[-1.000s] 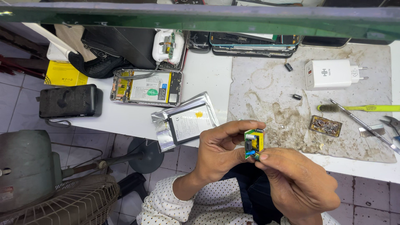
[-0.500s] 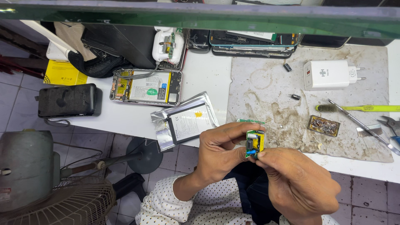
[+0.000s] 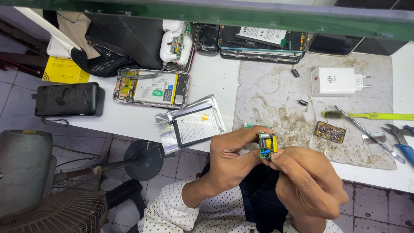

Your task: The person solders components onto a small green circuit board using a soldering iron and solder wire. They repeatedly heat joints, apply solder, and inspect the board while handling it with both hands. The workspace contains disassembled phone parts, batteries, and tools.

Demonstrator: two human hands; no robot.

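- Your left hand (image 3: 233,159) pinches a small green circuit board (image 3: 267,146) between thumb and fingers, tilted up toward your face, probably so its parts can be read.
- Your right hand (image 3: 308,183) closes its fingertips on the lower right edge of the same board, steadying it. Both hands hold it in the air just off the near edge of the table (image 3: 215,77), above your lap.
- The board carries a yellow block, a blue part and a silver cylinder; finer detail is too small to tell.
- Just beyond the hands lies a stained grey work mat (image 3: 276,99), likely there to spare the table from solder and grime.
- On the mat: a small open tin (image 3: 330,132) holding what looks like tangled wire scraps or solder bits; a white charger plug (image 3: 336,81); two small dark loose parts.
- Tweezers (image 3: 366,133) and a brush with a yellow-green handle (image 3: 371,115) lie on the mat's right side, within reach of your right hand; pliers with blue grips (image 3: 401,140) sit at the far right.
- Left of the mat, a flat battery on a silver foil pouch (image 3: 192,125), out of its bag.
- Farther back, an opened phone (image 3: 151,88) lies face down, its shell holding a battery and boards.
- More opened phones (image 3: 258,41) are stacked along the rear edge.
- A black box (image 3: 67,99) sits at the table's left end.
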